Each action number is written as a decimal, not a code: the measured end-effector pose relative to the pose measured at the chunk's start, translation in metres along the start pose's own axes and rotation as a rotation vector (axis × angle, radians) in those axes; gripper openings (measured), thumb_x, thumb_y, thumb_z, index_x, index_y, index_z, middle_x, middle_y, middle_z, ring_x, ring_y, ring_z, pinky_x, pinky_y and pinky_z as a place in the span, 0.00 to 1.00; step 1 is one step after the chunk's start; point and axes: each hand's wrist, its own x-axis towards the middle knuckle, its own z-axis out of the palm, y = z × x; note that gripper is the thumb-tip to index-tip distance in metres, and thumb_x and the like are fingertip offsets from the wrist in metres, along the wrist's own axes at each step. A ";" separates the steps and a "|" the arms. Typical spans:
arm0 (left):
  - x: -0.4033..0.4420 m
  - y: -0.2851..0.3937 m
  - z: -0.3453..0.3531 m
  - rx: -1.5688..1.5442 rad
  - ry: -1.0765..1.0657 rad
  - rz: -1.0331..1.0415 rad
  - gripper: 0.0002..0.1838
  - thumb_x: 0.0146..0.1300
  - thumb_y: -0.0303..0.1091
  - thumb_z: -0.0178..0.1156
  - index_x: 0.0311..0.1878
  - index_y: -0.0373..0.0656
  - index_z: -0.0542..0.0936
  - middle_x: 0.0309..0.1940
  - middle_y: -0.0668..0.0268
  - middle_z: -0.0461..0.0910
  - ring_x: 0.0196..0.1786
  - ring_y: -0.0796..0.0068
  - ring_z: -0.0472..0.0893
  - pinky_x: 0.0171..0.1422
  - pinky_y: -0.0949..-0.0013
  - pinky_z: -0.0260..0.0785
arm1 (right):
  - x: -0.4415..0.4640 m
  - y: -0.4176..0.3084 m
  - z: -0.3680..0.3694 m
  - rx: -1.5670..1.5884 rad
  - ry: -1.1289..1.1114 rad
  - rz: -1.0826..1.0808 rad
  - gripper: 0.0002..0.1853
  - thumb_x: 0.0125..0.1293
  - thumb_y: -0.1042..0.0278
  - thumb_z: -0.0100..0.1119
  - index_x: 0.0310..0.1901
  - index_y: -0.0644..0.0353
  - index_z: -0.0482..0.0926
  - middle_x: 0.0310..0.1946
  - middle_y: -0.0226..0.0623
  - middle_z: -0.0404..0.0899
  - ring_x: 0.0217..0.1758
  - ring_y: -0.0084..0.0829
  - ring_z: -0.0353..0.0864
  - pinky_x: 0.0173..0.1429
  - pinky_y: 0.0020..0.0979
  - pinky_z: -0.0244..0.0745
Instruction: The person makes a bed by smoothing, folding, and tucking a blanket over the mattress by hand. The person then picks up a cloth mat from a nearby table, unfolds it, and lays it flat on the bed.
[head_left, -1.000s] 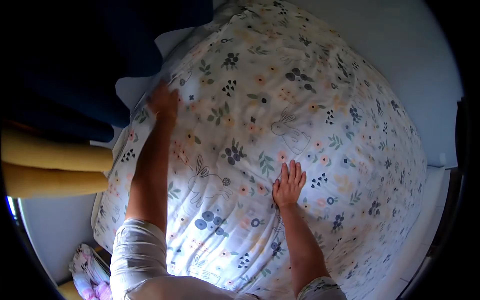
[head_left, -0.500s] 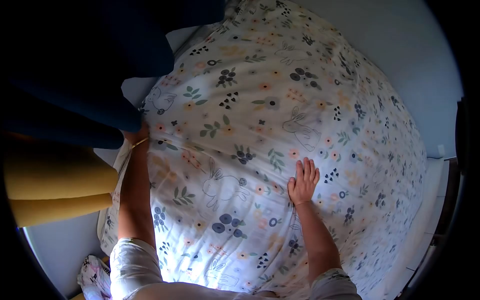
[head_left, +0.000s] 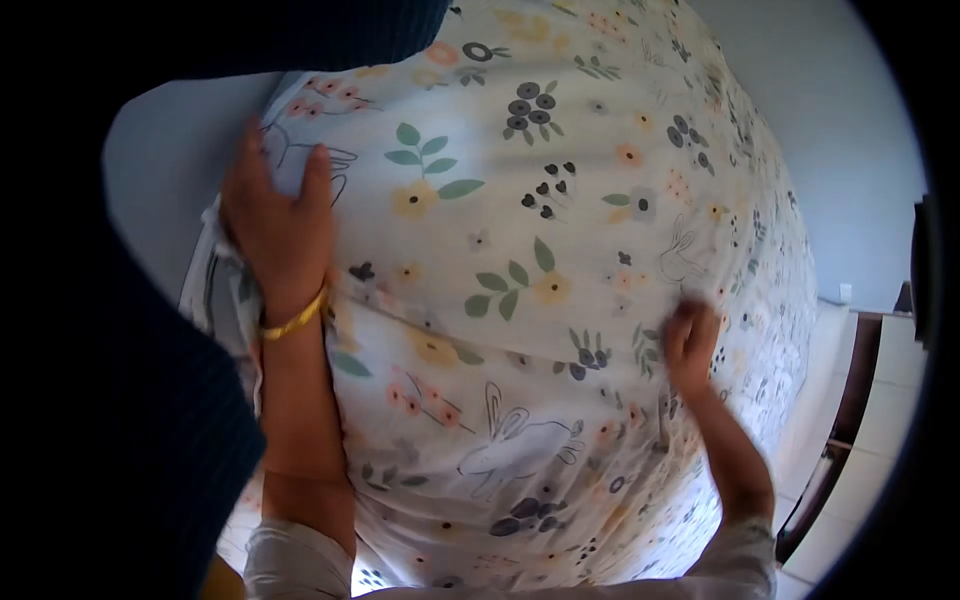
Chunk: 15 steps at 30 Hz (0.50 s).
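A pale sheet [head_left: 520, 360] printed with rabbits, leaves and flowers covers a wide bed-like surface. At its left edge rests my left hand [head_left: 280, 220], fingers spread, with a yellow band [head_left: 295, 318] round the wrist. Nothing is seen in that hand. Over the right part of the sheet is my right hand [head_left: 692, 340], its fingers curled and blurred; what they hold, if anything, is too small to tell. Creases run across the cloth between the two hands.
Dark blue curtain cloth [head_left: 350, 35] hangs at the top and down the left side. Behind the bed stands a pale wall [head_left: 830, 150]. At the right are a dark frame [head_left: 850, 400] and light floor tiles [head_left: 895, 420].
The view has moved closer to the left edge. My left hand has come out from behind the curtain, fingers spread. My right hand, flat before, has curled its fingers.
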 end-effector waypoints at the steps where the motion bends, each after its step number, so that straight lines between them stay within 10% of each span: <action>1: -0.001 -0.001 -0.001 -0.002 0.014 -0.014 0.35 0.56 0.47 0.60 0.62 0.34 0.67 0.58 0.47 0.70 0.60 0.48 0.69 0.67 0.52 0.55 | 0.053 -0.009 0.006 0.106 0.046 0.020 0.22 0.58 0.60 0.52 0.52 0.64 0.71 0.41 0.44 0.70 0.43 0.41 0.68 0.47 0.41 0.60; 5: -0.002 -0.007 -0.012 0.054 -0.040 -0.020 0.37 0.56 0.52 0.59 0.63 0.36 0.67 0.57 0.47 0.71 0.60 0.48 0.70 0.65 0.48 0.58 | 0.296 -0.082 0.067 0.509 0.150 0.101 0.22 0.56 0.56 0.63 0.48 0.62 0.76 0.21 0.37 0.73 0.23 0.29 0.73 0.30 0.28 0.69; 6: -0.001 -0.008 -0.018 0.039 -0.079 -0.063 0.37 0.56 0.52 0.59 0.63 0.37 0.67 0.57 0.47 0.71 0.60 0.48 0.70 0.63 0.49 0.61 | 0.344 -0.107 0.075 0.365 0.103 0.112 0.19 0.65 0.55 0.53 0.46 0.65 0.76 0.31 0.38 0.79 0.32 0.31 0.77 0.37 0.30 0.69; 7: 0.002 -0.012 -0.027 0.027 -0.118 -0.104 0.37 0.55 0.53 0.60 0.63 0.38 0.67 0.57 0.47 0.71 0.60 0.49 0.70 0.61 0.50 0.63 | 0.416 -0.122 0.113 0.377 0.178 0.220 0.37 0.57 0.43 0.57 0.55 0.71 0.69 0.49 0.57 0.76 0.56 0.48 0.74 0.58 0.39 0.68; 15: -0.001 -0.036 -0.035 -0.027 -0.118 -0.091 0.30 0.61 0.50 0.57 0.62 0.41 0.70 0.54 0.51 0.73 0.54 0.55 0.76 0.53 0.58 0.72 | 0.448 -0.114 0.143 0.180 -0.252 0.535 0.32 0.53 0.48 0.63 0.51 0.69 0.74 0.47 0.53 0.78 0.53 0.46 0.77 0.55 0.40 0.70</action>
